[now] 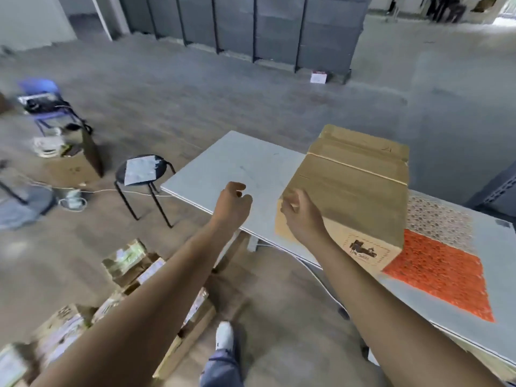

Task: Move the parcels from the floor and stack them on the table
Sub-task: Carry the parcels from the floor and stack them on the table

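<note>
Parcels (131,263): heaped on the floor, low and left of both hands, under the left forearm.
Cardboard box (351,185): on the desk (231,163), just beyond the right hand (300,216), long axis running away.
Hands: left hand (233,203) and right loosely curled, holding nothing.
Nearer: left hand, I judge.

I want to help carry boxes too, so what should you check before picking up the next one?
1. Hands free: the left hand and right hand hold nothing. Ok.
2. The cardboard box sits flat on the table. Ok.
3. Room for more: there is bare tabletop left of the box. Ok.
4. More parcels lie on the floor, down by the left arm. Ok.
5. Floor safe to step on: a white cable runs beside the table. Not ok.
6. Right hand off the box: cannot tell.
</note>
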### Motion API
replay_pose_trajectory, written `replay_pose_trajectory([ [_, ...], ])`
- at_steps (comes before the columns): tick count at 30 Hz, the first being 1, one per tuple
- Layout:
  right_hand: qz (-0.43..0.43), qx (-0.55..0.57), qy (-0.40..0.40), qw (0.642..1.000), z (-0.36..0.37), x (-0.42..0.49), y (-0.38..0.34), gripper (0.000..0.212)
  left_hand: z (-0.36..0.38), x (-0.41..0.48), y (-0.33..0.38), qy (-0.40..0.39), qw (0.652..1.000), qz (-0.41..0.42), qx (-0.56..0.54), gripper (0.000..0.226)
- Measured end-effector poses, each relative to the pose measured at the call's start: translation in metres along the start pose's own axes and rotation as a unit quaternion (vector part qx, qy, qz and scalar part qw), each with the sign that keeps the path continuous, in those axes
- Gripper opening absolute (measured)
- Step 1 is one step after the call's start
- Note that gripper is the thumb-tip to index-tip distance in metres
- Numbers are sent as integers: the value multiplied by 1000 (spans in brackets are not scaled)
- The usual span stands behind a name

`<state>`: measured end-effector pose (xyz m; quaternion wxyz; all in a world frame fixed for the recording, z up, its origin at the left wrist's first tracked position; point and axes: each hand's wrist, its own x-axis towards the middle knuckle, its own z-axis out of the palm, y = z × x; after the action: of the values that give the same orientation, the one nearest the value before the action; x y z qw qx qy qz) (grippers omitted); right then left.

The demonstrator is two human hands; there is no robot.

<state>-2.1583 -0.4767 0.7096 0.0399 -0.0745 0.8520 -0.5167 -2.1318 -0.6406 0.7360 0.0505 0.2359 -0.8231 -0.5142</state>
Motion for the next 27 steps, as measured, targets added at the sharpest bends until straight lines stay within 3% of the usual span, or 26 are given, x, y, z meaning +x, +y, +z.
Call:
replay_pose_trajectory([
  [3,15,24,-95,995,40,-35,-16,33,-49,-46,-33,45,999,-2,27,36],
  [12,-61,-48,-307,949,187,-151,-73,42,-204,-179,-144,198,975,-99,16,33],
  [19,-80,-87,-417,901,301,-271,-119,47,-317,-296,-250,268,947,-176,-36,33],
  [27,-84,-115,-467,873,422,-418,-174,43,-435,-405,-352,306,917,-222,-127,29],
])
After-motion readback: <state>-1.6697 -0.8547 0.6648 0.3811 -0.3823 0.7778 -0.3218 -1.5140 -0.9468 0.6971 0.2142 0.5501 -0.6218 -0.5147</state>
